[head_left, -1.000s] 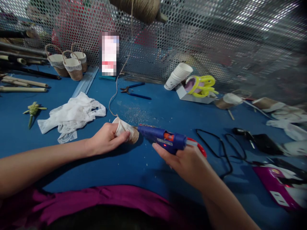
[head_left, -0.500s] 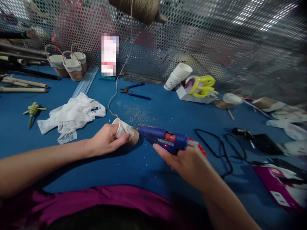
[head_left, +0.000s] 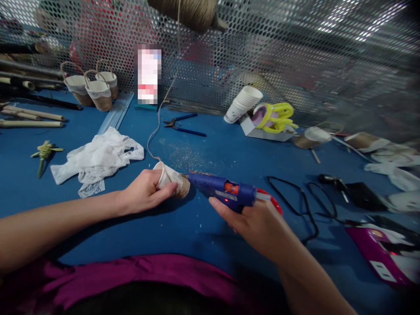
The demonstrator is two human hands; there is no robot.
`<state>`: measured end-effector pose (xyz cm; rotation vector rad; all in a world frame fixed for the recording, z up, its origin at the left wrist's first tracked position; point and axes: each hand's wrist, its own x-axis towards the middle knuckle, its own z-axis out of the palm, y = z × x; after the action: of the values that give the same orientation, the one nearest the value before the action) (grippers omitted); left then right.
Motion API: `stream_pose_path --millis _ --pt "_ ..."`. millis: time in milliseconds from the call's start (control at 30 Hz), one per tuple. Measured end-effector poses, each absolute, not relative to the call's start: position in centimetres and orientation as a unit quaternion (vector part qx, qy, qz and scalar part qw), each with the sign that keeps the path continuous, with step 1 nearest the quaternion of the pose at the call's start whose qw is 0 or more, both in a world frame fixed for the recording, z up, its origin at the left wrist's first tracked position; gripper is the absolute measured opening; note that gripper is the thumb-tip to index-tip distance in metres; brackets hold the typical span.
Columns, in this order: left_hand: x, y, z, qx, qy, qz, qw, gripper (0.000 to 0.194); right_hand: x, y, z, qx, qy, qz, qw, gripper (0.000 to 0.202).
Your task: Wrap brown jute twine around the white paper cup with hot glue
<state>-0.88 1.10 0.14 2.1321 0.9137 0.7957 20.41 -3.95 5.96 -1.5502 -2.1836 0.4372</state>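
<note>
A white paper cup (head_left: 174, 176) lies tilted in my left hand (head_left: 148, 190), its mouth toward the upper left. Brown twine is wound round the cup's base end, and a strand of twine (head_left: 159, 122) runs from the cup up to a large spool (head_left: 187, 12). My right hand (head_left: 249, 218) is wrapped round a blue hot glue gun (head_left: 223, 189) with a small red light lit. The gun's nozzle meets the cup near its twine-covered end; whether glue is coming out cannot be seen.
White lace (head_left: 98, 157) lies to the left, with twine-handled cups (head_left: 99, 95) behind it. Blue-handled pliers (head_left: 185, 124) rest ahead. Stacked paper cups (head_left: 243, 104) lean by a white box (head_left: 267, 133). A black cord (head_left: 305, 201) and a purple power strip (head_left: 374, 253) are at the right.
Both hands keep the same hold, with the nozzle still at the cup. The whole view has shifted very slightly; nothing else visibly differs.
</note>
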Motion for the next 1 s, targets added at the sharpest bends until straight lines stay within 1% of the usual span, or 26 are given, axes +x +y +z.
stream_pose_path --millis 167,267,400,567,833,1000 --pt "-0.88 1.25 0.02 0.784 0.392 0.288 0.387 0.033 20.46 -4.31 6.06 -0.558 -0.789 0.14 0.215 0.018" --pt "-0.87 1.31 -0.03 0.763 0.412 0.281 0.411 0.035 20.54 -4.61 6.15 -0.555 -0.793 0.136 0.213 0.015" --pt "-0.91 1.25 -0.03 0.766 0.41 0.279 0.408 0.034 20.49 -4.39 5.98 -0.552 -0.79 0.148 0.221 0.014" --pt "-0.89 1.16 0.07 0.799 0.376 0.295 0.364 0.031 20.44 -3.91 5.56 -0.555 -0.784 0.157 0.229 0.017" --pt "-0.84 1.3 0.05 0.763 0.411 0.282 0.411 0.035 20.89 -4.57 5.63 -0.558 -0.788 0.144 0.216 0.022" --pt "-0.89 1.22 0.1 0.775 0.4 0.284 0.398 0.033 20.83 -4.22 5.33 -0.556 -0.787 0.144 0.226 0.018"
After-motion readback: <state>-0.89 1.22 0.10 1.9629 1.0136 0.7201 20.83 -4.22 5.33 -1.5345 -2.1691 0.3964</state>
